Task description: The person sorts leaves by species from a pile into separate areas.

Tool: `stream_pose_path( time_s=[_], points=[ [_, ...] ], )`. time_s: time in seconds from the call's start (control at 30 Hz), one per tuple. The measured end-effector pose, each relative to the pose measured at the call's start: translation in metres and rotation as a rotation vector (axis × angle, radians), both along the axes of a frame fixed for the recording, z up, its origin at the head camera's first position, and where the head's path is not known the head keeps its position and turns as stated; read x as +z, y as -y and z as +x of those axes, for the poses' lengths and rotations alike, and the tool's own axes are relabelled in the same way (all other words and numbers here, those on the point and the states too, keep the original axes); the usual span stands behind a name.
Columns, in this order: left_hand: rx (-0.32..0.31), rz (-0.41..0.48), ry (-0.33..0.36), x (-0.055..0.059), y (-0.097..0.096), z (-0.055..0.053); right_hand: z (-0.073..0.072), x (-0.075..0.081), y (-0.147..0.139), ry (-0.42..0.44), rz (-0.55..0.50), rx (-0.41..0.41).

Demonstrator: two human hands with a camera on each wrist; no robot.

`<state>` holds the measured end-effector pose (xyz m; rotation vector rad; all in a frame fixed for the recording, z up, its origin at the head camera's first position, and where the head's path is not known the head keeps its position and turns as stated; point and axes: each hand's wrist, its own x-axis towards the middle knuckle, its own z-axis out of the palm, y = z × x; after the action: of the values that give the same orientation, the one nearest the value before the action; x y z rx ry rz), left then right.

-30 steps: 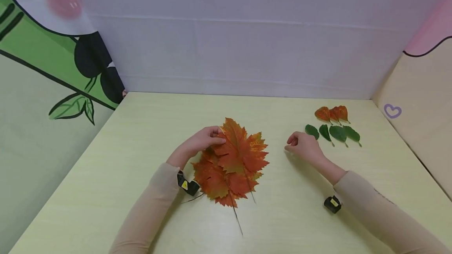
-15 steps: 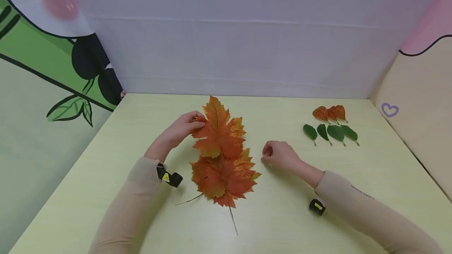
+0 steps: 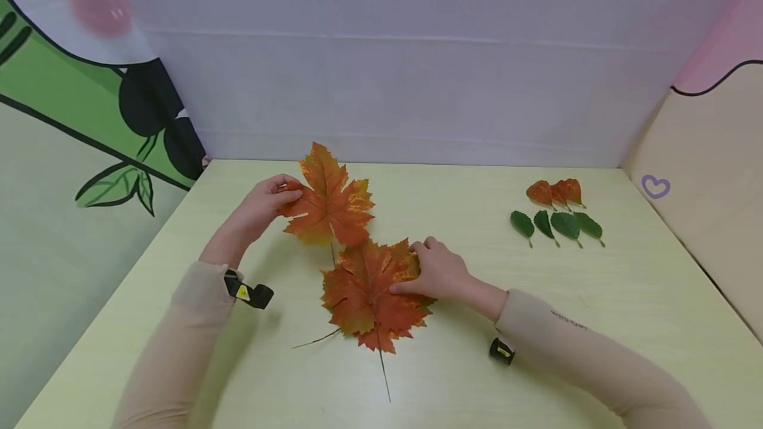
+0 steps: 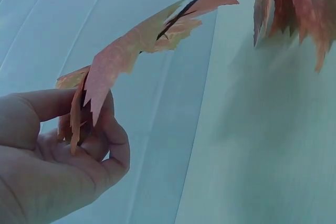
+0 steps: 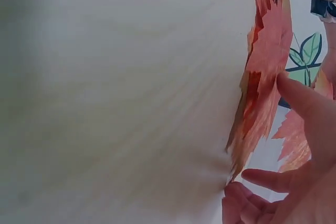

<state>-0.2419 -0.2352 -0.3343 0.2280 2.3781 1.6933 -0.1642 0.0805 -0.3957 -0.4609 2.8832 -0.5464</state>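
My left hand (image 3: 257, 209) pinches an orange-red artificial maple leaf (image 3: 334, 202) by its left edge, between thumb and fingers. In the left wrist view this leaf (image 4: 118, 59) is seen nearly edge-on, its dark stem rising to the right. Nearer the front lies a stack of similar maple leaves (image 3: 366, 283), thin stems reaching toward the front. My right hand (image 3: 444, 271) is at the stack's right side. In the right wrist view its thumb (image 5: 296, 90) touches the face of the top leaf, while the fingertips (image 5: 257, 177) are at the stack's edge.
At the back right of the pale table (image 3: 465, 376), a row of green leaves (image 3: 565, 224) lies below a cluster of small orange leaves (image 3: 554, 192). Behind the table hangs a pale wall sheet (image 3: 381, 85); printed panels stand at both sides.
My left hand has lifted its maple leaf off the stack and carried it left and back. My right hand has come left from beside the green leaves to the stack.
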Motion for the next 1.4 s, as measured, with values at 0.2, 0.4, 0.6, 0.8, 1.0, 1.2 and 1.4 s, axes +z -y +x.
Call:
stream_pose_path(
  time_s=[0.2, 0.4, 0.6, 0.8, 1.0, 1.2, 1.4],
  points=[
    [0.042, -0.049, 0.032, -0.002, 0.015, -0.006, 0.001, -0.001, 0.006, -0.027, 0.031, 0.013],
    [0.060, -0.096, 0.056, -0.003, 0.033, -0.016, -0.003, -0.002, 0.004, 0.002, -0.013, -0.009],
    [0.094, -0.135, 0.097, -0.001, 0.047, -0.029, -0.013, -0.001, 0.001, 0.102, -0.108, -0.037],
    [0.145, -0.199, 0.133, -0.004, 0.057, -0.040, -0.019, 0.001, -0.004, 0.201, -0.218, -0.070],
    [0.213, -0.236, 0.152, -0.009, 0.063, -0.052, -0.022, 0.001, -0.009, 0.239, -0.293, -0.076],
    [0.303, -0.265, 0.167, -0.022, 0.065, -0.068, -0.027, -0.001, -0.016, 0.276, -0.306, -0.068],
    [0.324, -0.359, 0.125, -0.028, 0.069, -0.080, -0.027, 0.001, -0.018, 0.301, -0.333, -0.074]
  ],
)
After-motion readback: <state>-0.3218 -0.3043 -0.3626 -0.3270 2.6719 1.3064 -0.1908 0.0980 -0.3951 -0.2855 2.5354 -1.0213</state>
